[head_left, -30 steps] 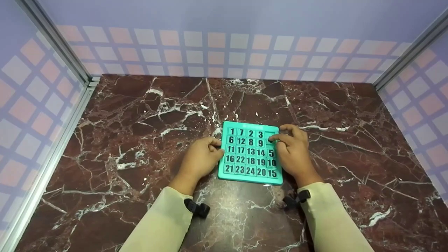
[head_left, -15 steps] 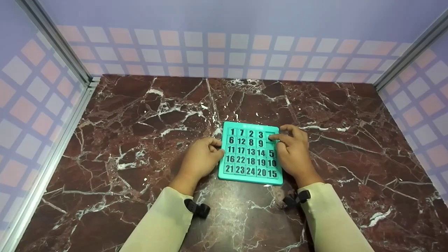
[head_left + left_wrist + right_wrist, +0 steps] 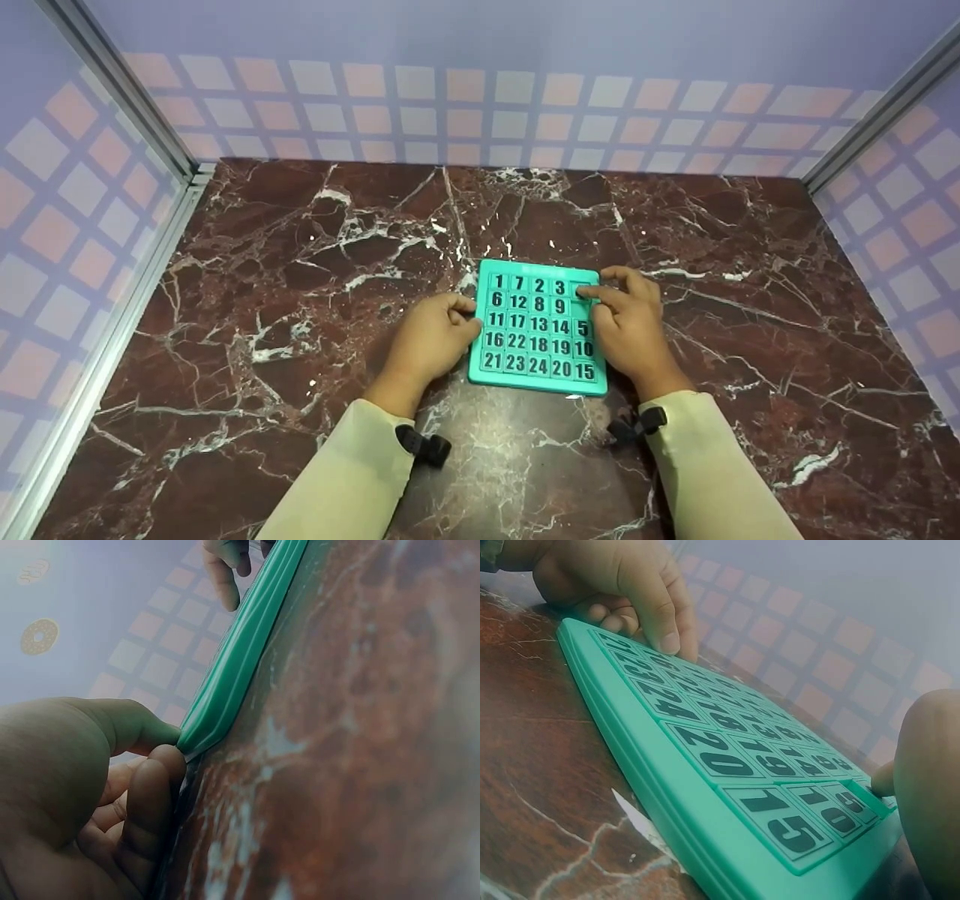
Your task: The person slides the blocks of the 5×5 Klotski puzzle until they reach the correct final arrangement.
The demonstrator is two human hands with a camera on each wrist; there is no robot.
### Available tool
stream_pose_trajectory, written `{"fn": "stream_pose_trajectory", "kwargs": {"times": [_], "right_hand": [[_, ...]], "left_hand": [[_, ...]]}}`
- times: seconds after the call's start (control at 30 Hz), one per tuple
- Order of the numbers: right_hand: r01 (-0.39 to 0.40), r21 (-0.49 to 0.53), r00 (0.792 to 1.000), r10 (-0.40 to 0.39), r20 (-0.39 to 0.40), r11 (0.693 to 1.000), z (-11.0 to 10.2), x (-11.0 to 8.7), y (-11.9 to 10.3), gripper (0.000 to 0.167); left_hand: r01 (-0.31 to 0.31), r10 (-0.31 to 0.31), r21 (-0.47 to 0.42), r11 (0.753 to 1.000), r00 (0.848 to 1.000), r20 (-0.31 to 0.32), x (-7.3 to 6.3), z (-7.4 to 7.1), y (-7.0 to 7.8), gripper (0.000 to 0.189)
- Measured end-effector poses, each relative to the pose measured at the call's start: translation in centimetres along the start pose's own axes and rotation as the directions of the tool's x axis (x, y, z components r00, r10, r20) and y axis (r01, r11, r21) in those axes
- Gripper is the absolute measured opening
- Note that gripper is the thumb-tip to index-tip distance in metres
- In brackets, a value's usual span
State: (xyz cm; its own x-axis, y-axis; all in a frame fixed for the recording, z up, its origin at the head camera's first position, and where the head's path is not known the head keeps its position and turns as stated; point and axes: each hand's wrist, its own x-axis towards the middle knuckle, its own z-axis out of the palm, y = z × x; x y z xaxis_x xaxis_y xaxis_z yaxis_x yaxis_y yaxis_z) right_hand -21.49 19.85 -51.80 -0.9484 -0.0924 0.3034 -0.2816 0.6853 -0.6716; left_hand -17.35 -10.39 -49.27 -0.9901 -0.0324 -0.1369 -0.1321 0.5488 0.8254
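Note:
A turquoise sliding number puzzle (image 3: 536, 383) lies on the table, its square tiles printed with black numbers. My left hand (image 3: 429, 336) holds the puzzle's left edge; in the left wrist view its thumb (image 3: 142, 727) and curled fingers meet at the rim. My right hand (image 3: 634, 326) is at the far right corner, its index fingertip down on the rightmost column near the top, partly covering a tile there. Just below that fingertip shows an unfilled slot, above the tile marked 5 (image 3: 582, 328). The right wrist view shows the puzzle's thick near rim (image 3: 626, 746) slanting across.
The dark red marbled table (image 3: 300, 420) surrounds the puzzle. Behind stands a lilac wall with pink and white squares (image 3: 465, 86); side panels with metal posts (image 3: 124, 90) flank the table. Black straps (image 3: 429, 448) circle both pale sleeves.
My right index fingertip has shifted slightly toward the puzzle's far edge, and the slot below it shows more. The left hand and the puzzle stay in place.

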Motion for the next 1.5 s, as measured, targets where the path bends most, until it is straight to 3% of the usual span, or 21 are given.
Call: {"fn": "stream_pose_trajectory", "kwargs": {"times": [0.73, 1.03, 1.27, 1.5], "right_hand": [[0.034, -0.019, 0.999, -0.034, 0.007, 0.999, 0.04, 0.05, 0.09, 0.034], [0.032, 0.026, 0.999, -0.032, -0.013, 0.999, -0.14, 0.0, -0.08, 0.031], [0.158, 0.056, 0.986, -0.154, -0.066, 0.986, -0.58, -0.12, -0.18, 0.026], [0.257, 0.041, 0.966, -0.255, -0.041, 0.966, -0.79, -0.17, 0.04, 0.033]], "left_hand": [[-0.005, 0.005, -0.001, 1.0, 1.0, 0.002, 0.05, 0.03, -0.12, 0.028], [-0.001, 0.001, -0.008, 1.0, 1.0, 0.001, -0.02, 0.01, 0.0, 0.028], [0.012, -0.012, -0.01, 1.0, 1.0, 0.011, -0.02, 0.02, 0.1, 0.029], [-0.007, 0.007, 0.018, 1.0, 1.0, -0.006, 0.01, 0.09, -0.08, 0.029]]}}
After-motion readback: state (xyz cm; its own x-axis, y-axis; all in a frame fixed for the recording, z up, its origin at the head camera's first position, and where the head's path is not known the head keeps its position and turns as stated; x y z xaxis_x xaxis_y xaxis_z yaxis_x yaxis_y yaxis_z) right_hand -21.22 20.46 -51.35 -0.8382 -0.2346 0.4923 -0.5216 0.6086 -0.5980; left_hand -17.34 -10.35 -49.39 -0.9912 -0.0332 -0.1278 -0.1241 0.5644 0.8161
